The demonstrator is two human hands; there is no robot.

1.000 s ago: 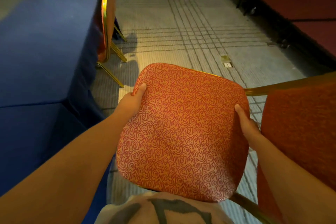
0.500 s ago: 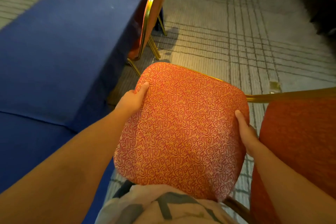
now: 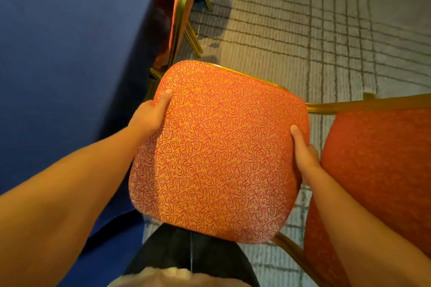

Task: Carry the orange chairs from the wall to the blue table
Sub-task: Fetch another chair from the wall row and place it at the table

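I carry an orange chair [image 3: 219, 147] with a swirl-patterned seat and a gold frame, lifted off the floor in front of me. My left hand [image 3: 151, 114] grips the seat's left edge, thumb on top. My right hand [image 3: 303, 149] grips the right edge the same way. The chair's orange backrest [image 3: 377, 170] fills the right side. The blue table [image 3: 65, 58] with its long cloth is close on my left.
Another orange chair [image 3: 180, 7] with gold legs stands tucked against the table's edge just ahead of the carried seat. Grey striped carpet [image 3: 303, 30] stretches ahead and to the right.
I have moved closer to the table and the standing chair, and my view has tilted further down. Both hands keep the same grip on the seat.
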